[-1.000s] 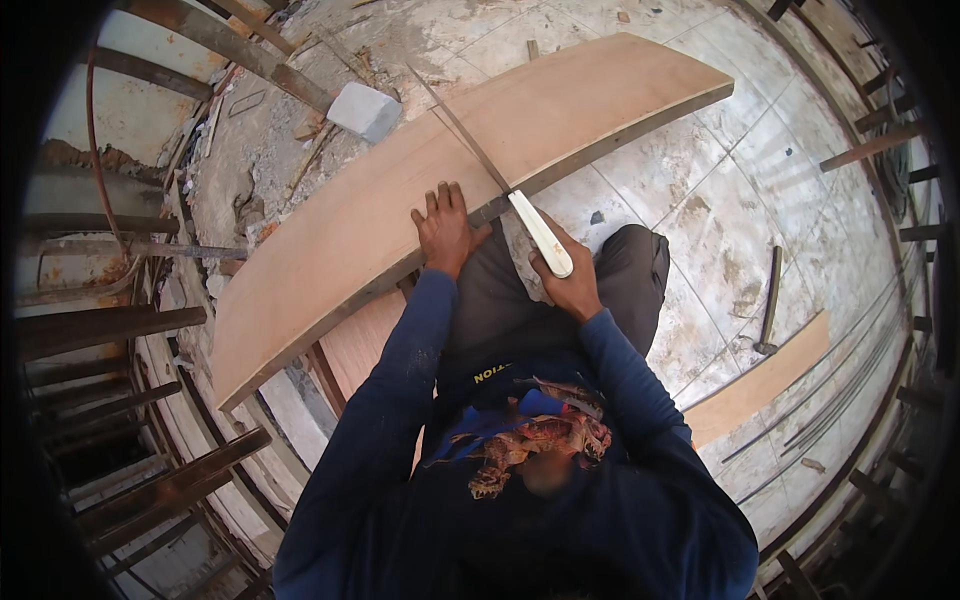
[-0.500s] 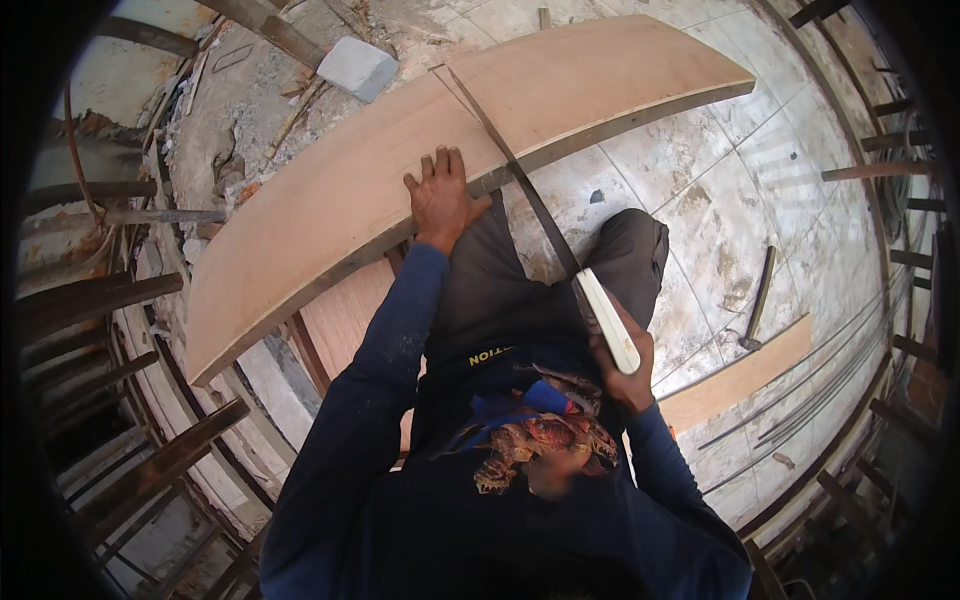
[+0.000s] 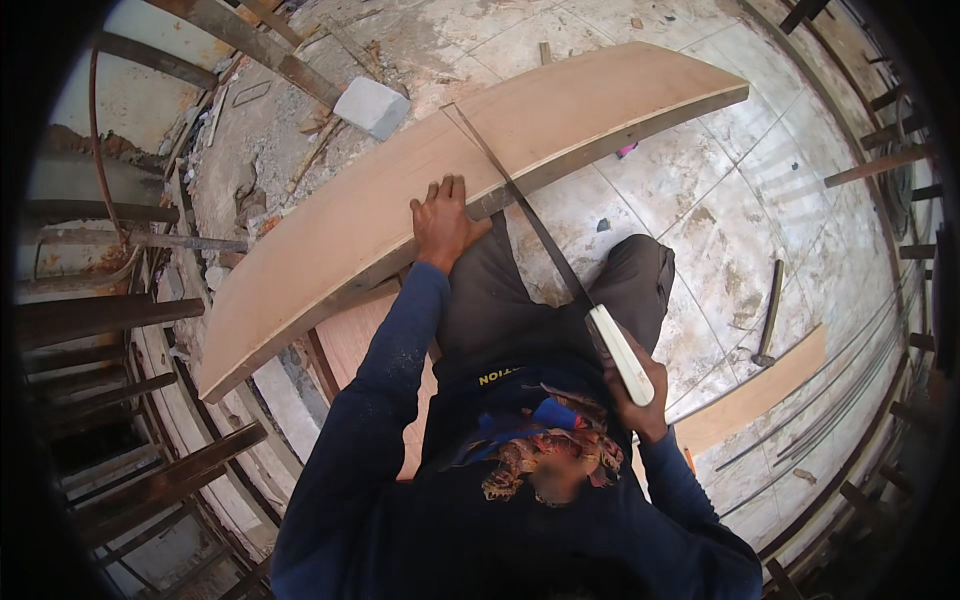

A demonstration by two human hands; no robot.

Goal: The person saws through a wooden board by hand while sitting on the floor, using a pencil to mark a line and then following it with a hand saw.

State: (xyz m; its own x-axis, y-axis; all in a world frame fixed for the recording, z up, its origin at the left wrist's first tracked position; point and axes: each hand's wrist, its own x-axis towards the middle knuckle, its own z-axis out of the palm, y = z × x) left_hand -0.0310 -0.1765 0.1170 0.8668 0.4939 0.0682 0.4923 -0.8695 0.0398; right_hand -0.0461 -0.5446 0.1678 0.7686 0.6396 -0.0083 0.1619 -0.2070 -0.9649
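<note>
A broad plywood board (image 3: 340, 240) lies slanting in front of me, its near edge faced with a timber strip. My left hand (image 3: 443, 225) rests on the board near that edge, fingers laid over the top face and thumb at the edge. In my right hand (image 3: 640, 390) is the white handle of a handsaw (image 3: 548, 245), held low by my right thigh. The saw's dark, narrow blade slants up to the left, across the board's near edge, just right of my left hand. How deep the blade sits in the wood I cannot tell.
A hammer (image 3: 770, 315) lies on the tiled floor to the right, beside a plywood strip (image 3: 750, 375) and several thin rods (image 3: 815, 405). A pale block (image 3: 372, 107) stands beyond the board. Dark timbers (image 3: 190, 480) stick out at the left; a plywood sheet (image 3: 355, 345) lies under the board.
The whole scene sits a little lower in the picture, as my view has shifted. The saw handle has come slightly back toward me. My left hand keeps its place on the board.
</note>
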